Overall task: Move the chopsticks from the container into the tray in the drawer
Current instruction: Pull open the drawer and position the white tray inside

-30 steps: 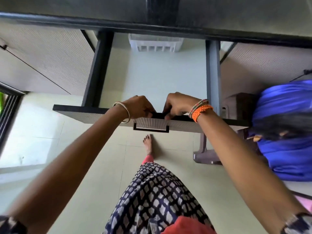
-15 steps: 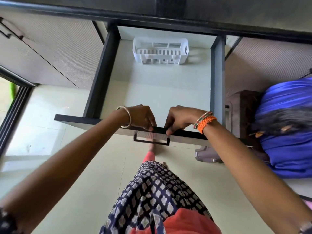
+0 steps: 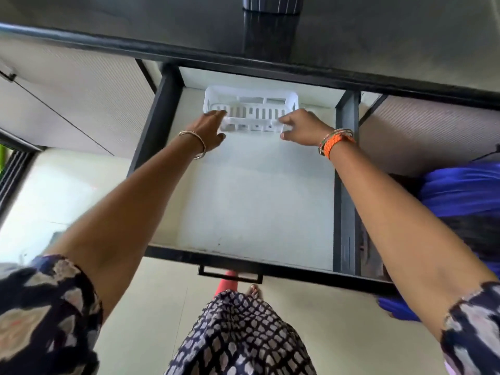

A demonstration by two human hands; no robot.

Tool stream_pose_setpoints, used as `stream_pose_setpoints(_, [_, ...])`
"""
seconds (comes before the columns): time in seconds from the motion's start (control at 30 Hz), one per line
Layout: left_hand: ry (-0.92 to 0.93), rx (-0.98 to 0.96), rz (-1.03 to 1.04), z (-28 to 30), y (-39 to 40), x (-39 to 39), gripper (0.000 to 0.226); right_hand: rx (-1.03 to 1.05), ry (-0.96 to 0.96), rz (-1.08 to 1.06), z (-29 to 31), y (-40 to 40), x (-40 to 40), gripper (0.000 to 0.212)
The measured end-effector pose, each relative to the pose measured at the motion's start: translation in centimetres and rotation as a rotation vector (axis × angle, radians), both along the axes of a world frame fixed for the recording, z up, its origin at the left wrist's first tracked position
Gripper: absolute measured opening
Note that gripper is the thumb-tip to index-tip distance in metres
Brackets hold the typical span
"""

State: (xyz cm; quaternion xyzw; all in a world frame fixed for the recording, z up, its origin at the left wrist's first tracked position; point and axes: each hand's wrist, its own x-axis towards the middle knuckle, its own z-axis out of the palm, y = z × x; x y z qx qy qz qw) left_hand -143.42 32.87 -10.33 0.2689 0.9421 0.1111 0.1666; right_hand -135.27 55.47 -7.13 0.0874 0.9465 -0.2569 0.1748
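The drawer (image 3: 251, 201) stands pulled far out under the black countertop (image 3: 392, 41). A white slotted plastic tray (image 3: 251, 100) lies at the drawer's back, with nothing visible in it. My left hand (image 3: 209, 128) grips the tray's front left corner and my right hand (image 3: 303, 127) grips its front right corner. A dark striped container (image 3: 270, 4) stands on the countertop at the top edge of view, only its base showing. No chopsticks can be seen.
The drawer's black front with its handle (image 3: 230, 274) juts out over my legs and foot. Closed cabinet doors (image 3: 81, 90) lie to the left. A person in blue (image 3: 460, 190) sits close on the right, beside the drawer's side rail.
The drawer has come further out. Both hands have left its front edge, reached to the back and taken hold of the white tray's front corners.
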Motion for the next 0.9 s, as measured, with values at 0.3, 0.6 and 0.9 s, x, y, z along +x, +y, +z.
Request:
stream_pose_setpoints(0.3, [-0.012,-0.021,0.056,-4.6,1.7,-4.4,0.036,0.224,-0.063,0.06,-6.3,0.2,-6.3,0.034])
stream_pose_setpoints(0.6, [0.163,-0.019,-0.091,-6.1,-3.4,4.7,0.025,0.127,-0.297,0.222,-6.5,-2.0,3.9,0.041])
stream_pose_setpoints(0.9, [0.059,-0.118,0.038,-4.9,-6.1,12.0,0.027,0.036,-0.252,0.183,-7.3,-5.8,11.5,0.03])
